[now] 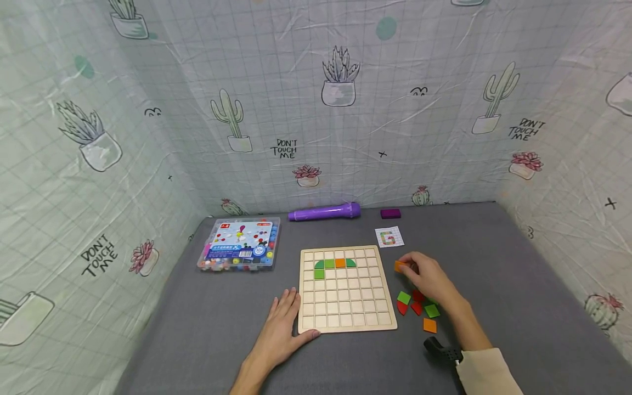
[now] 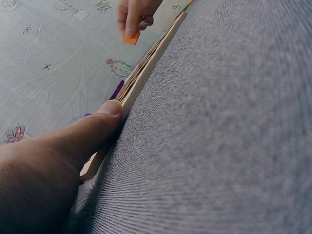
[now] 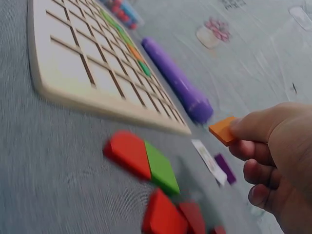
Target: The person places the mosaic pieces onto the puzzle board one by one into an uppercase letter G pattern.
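Observation:
A wooden grid board (image 1: 346, 323) lies on the grey table, with green pieces and one orange piece (image 1: 340, 263) set in its second row. My left hand (image 1: 283, 323) rests flat on the table against the board's left edge (image 2: 141, 78), thumb touching it. To the right of the board, my right hand (image 1: 419, 271) pinches an orange tile (image 1: 400, 266) (image 3: 223, 130) (image 2: 131, 38) a little above the table. Loose red, green and orange tiles (image 1: 417, 310) (image 3: 146, 158) lie beside the board's right side, under that hand's wrist.
A purple cylinder (image 1: 324, 212) (image 3: 178, 83) and a small purple block (image 1: 390, 213) lie at the table's back. A pattern card (image 1: 389, 237) sits behind the right hand. A clear box of coloured beads (image 1: 240, 250) stands back left. Printed sheeting walls the table on three sides.

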The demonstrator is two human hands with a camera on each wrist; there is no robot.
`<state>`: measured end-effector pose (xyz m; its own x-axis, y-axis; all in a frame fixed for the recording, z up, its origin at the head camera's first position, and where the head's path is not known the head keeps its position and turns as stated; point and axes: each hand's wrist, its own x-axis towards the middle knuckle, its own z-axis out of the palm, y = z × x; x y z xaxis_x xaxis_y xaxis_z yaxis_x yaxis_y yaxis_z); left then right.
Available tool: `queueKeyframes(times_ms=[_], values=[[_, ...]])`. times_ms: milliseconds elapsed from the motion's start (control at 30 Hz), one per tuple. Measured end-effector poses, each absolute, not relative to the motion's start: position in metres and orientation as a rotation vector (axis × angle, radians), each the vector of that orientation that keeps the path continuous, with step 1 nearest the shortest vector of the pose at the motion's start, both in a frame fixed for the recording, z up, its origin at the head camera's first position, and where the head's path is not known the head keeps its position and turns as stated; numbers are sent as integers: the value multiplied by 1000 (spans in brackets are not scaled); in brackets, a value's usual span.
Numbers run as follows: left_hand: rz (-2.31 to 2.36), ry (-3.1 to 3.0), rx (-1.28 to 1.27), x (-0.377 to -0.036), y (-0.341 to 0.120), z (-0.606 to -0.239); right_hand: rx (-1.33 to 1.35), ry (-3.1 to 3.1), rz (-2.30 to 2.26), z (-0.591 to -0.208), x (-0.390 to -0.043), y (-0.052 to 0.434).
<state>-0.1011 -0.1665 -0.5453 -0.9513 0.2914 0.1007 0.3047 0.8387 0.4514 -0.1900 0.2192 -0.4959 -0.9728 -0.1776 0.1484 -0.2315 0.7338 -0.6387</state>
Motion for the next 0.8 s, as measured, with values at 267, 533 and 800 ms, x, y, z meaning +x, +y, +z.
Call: queueKeyframes(times_ms=[267,533,800], values=[[-745,-2993,-484,-102,-166,-544,421,-2817,1146,-495,-201,185],[-748,-2970,-486,-103,-167,-544,529,-2795,1178,-501,-210,152],[-749,-2984,-492,-103,-167,-546,617,-2805,1207,-505,-214,120]])
